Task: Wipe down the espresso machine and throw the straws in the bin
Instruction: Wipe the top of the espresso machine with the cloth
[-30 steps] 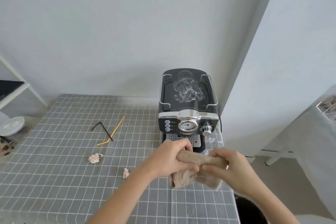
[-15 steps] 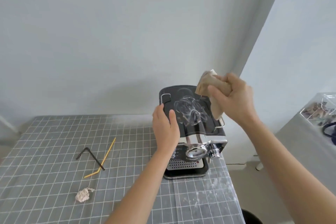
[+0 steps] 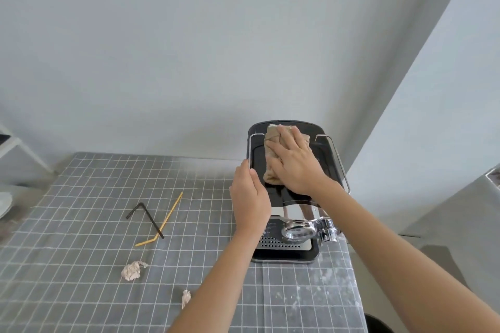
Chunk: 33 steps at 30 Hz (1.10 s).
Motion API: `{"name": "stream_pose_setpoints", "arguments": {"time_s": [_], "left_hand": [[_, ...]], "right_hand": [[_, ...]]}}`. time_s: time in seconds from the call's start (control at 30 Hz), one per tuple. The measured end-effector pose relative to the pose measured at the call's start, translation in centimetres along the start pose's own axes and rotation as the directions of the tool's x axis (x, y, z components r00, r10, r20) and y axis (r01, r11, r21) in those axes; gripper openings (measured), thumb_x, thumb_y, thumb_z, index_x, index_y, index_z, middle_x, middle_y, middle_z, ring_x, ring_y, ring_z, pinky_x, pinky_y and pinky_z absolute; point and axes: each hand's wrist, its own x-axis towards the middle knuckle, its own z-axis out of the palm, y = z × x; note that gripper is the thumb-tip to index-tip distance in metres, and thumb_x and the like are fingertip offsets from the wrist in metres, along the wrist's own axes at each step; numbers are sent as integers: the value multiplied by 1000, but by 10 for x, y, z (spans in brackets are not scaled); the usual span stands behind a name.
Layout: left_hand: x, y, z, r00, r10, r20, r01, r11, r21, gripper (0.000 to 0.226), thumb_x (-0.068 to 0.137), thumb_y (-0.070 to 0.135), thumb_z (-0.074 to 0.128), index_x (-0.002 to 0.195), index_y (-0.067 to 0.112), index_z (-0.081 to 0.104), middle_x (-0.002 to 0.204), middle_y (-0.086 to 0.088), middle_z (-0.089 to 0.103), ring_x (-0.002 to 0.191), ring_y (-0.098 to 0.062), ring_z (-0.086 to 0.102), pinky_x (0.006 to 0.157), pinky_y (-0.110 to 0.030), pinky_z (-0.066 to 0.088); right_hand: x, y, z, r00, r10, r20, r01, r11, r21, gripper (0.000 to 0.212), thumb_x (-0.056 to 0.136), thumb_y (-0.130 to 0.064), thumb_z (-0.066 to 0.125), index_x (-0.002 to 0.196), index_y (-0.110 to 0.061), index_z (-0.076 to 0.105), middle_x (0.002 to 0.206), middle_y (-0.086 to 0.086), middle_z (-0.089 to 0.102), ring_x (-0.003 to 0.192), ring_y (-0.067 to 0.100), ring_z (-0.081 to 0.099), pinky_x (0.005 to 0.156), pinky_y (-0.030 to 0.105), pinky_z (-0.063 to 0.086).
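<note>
Paper wad (image 3: pixel 131 271) and smaller scrap (image 3: pixel 186 298) on table (image 3: pixel 67 224), well left of hands. Black straw (image 3: pixel 146 219) crossing yellow straw (image 3: pixel 162 222), flat on table, left of left hand. Left hand (image 3: pixel 250 200): against left edge of machine (image 3: pixel 286 224), fingers over rail, seemingly curled; grip on it unclear. Right hand (image 3: pixel 296 163): just right of left hand, fingers straight and together, pressing cloth (image 3: pixel 273 154) flat onto machine top. Bin (image 3: pixel 378 324): dark rim, below right forearm.

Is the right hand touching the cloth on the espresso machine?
Touching: the head view shows the right hand pressed flat on the cloth atop the espresso machine.
</note>
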Motion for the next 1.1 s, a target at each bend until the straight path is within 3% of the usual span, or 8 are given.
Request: {"name": "stream_pose_setpoints", "arguments": {"time_s": [0.17, 0.27, 0.4, 0.5, 0.63, 0.83, 0.97, 1.1], "left_hand": [[-2, 1, -2, 1000, -26, 8, 26, 1000, 7, 46, 99, 31, 23, 135, 14, 46, 126, 2, 57, 118, -17, 52, 106, -51, 35], [-2, 0, -2, 999, -43, 19, 43, 999, 5, 45, 99, 33, 24, 137, 17, 44, 125, 1, 59, 113, -22, 57, 102, -51, 40], [0, 1, -1, 998, -61, 28, 61, 998, -13, 50, 98, 40, 21, 138, 20, 42, 121, -5, 62, 108, -26, 60, 100, -52, 41], [0, 2, -2, 999, -49, 16, 49, 999, 0, 45, 100, 31, 25, 136, 14, 44, 122, -4, 60, 113, -19, 56, 105, -40, 39], [-2, 2, -4, 1000, -28, 2, 28, 1000, 6, 39, 101, 21, 29, 134, 11, 47, 122, -4, 59, 110, -11, 53, 98, -28, 37], [-5, 4, -6, 999, -19, 30, 19, 1000, -9, 41, 102, 22, 29, 137, 11, 44, 133, -3, 55, 124, -15, 49, 101, -21, 30], [-3, 1, -2, 998, -40, 39, 41, 999, -30, 45, 101, 30, 26, 139, 15, 42, 135, -3, 54, 118, -23, 56, 106, -36, 41], [-1, 2, -2, 999, -44, 30, 45, 999, -23, 45, 100, 30, 24, 139, 15, 42, 137, -3, 53, 119, -23, 55, 104, -42, 42]], "right_hand": [[-26, 17, -3, 971, -237, 37, 229, 961, 159, 54, 89, -37, 24, 126, -17, 58, 153, 5, 36, 148, 29, 15, 121, 44, 7], [-23, 19, -12, 982, -182, 51, 167, 961, 219, 39, 90, -32, 22, 115, -19, 49, 132, 3, 50, 141, 32, 27, 122, 41, 8], [14, 5, -7, 1000, 1, 20, -3, 995, 101, 60, 93, -27, 27, 152, -17, 20, 144, 9, 42, 143, 34, 17, 120, 44, 8], [23, 2, 1, 997, 75, 4, -75, 996, 40, 59, 91, -36, 29, 147, -21, 34, 151, 6, 38, 146, 36, 15, 118, 50, 13], [-1, -3, 5, 998, -42, -47, 46, 995, 86, 51, 87, -33, 33, 130, -19, 57, 139, 4, 54, 141, 39, 28, 115, 55, 20], [-41, 3, -13, 975, -205, -86, 220, 941, 258, 34, 95, -6, 49, 125, -11, 63, 131, 3, 58, 124, -5, 27, 109, 3, -6], [-7, 9, -5, 992, -82, -91, 99, 973, 208, 46, 96, -21, 34, 135, -5, 51, 136, 14, 51, 131, 27, 35, 119, 31, 4], [21, 14, 3, 986, 134, -98, -110, 970, 215, 53, 97, -26, 27, 148, -11, 33, 148, 12, 38, 140, 31, 29, 121, 42, 4]]}}
